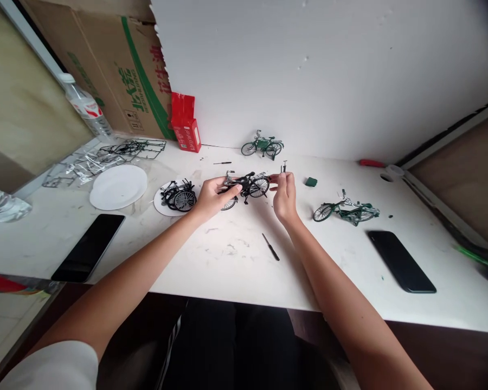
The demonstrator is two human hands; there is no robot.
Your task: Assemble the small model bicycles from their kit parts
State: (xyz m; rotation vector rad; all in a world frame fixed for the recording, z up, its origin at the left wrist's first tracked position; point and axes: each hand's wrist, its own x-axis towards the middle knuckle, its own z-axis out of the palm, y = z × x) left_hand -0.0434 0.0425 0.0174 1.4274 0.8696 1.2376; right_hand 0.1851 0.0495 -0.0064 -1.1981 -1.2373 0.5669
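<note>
My left hand [214, 198] grips a black miniature bicycle [246, 185] by its front half, thumb across the frame. The bicycle is held upright above the table, its rear wheel pointing right. My right hand [285, 196] is just right of that wheel, fingers pinched around a small thin dark part [284, 166] with a T-shaped top. I cannot tell whether the fingers touch the wheel. A small dark screwdriver [271, 247] lies below the hands. Left of my left hand, several black bicycle parts [179, 196] rest on a white lid.
Green miniature bicycles stand at the back [262, 144] and right [347, 209]. A green piece [311, 182] lies between. Phones lie left [88, 246] and right [400, 261]. Farther left are a white plate [119, 187], sprue frames [136, 149], a bottle [87, 108] and a red box [186, 130].
</note>
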